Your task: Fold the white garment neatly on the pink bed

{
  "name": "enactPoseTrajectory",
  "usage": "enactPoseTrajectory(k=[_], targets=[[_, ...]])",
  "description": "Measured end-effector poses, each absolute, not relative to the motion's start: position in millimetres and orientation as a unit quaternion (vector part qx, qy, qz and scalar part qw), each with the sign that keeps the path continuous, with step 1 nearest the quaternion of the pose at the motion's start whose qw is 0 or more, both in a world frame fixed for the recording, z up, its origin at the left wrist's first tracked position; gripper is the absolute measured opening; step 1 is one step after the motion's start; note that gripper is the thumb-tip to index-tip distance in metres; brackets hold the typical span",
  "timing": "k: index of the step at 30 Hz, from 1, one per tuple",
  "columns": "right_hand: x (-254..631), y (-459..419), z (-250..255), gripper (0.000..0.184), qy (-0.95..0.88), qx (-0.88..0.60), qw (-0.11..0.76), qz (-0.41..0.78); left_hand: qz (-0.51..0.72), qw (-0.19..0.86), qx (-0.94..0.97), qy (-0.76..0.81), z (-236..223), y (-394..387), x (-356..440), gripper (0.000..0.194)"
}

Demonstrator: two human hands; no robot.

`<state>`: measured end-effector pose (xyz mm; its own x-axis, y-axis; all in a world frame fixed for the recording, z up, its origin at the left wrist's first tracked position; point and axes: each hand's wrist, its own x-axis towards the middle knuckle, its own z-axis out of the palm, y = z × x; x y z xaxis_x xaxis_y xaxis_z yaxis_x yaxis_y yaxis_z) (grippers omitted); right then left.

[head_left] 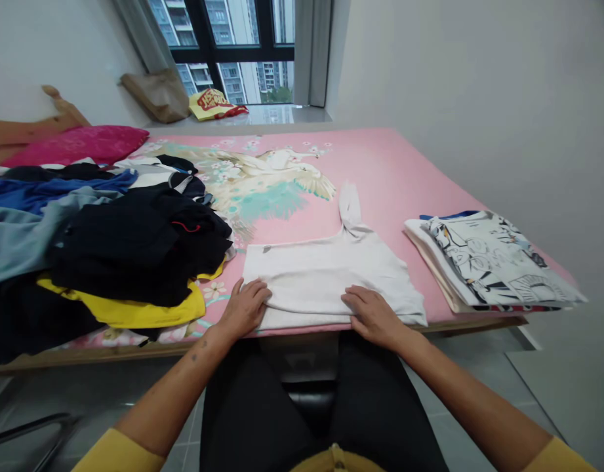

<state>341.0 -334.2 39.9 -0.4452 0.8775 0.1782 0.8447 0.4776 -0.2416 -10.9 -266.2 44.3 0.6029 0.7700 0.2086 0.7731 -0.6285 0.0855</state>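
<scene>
A white T-shirt (311, 275) lies partly folded at the near edge of the bed, with one sleeve (349, 206) pointing away from me. My left hand (247, 305) is at its left end, fingers curled on the folded cloth. My right hand (373, 314) grips the near fold farther right, thumb below the fingers. Between the hands, the upper layer stops short of the lower one, leaving a strip (302, 320) showing along the front. The fingertips are partly hidden in the cloth.
A loose heap of dark, blue and yellow clothes (129, 242) covers the bed's left side. Folded shirts (493, 262) are stacked at the right. Behind are a magenta pillow (85, 144), a brown bag (159, 95) and a yellow bag (210, 103) by the window.
</scene>
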Motion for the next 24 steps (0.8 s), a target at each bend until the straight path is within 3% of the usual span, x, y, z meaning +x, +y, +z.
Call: enactPoseTrajectory(k=[5, 11, 20, 24], targets=[[327.4, -336.2, 32.7, 0.044, -0.816, -0.550, 0.174, 0.021, -0.120, 0.007, -0.894, -0.433, 66.4, -256.2, -4.1, 0.024], [351.9, -335.0, 28.6, 0.052, -0.795, -0.576, 0.188, -0.022, -0.200, 0.082, -0.890, -0.402, 98.4, -266.9, -22.3, 0.023], [403.9, -372.4, 15.9, 0.053, -0.780, -0.614, 0.084, -0.085, -0.126, 0.035, -0.893, -0.430, 40.8, -326.1, -68.5, 0.036], [385.7, -370.3, 35.1, 0.054, -0.795, -0.592, 0.114, -0.058, -0.157, 0.011, -0.875, -0.458, 46.3, -322.1, -61.6, 0.035]])
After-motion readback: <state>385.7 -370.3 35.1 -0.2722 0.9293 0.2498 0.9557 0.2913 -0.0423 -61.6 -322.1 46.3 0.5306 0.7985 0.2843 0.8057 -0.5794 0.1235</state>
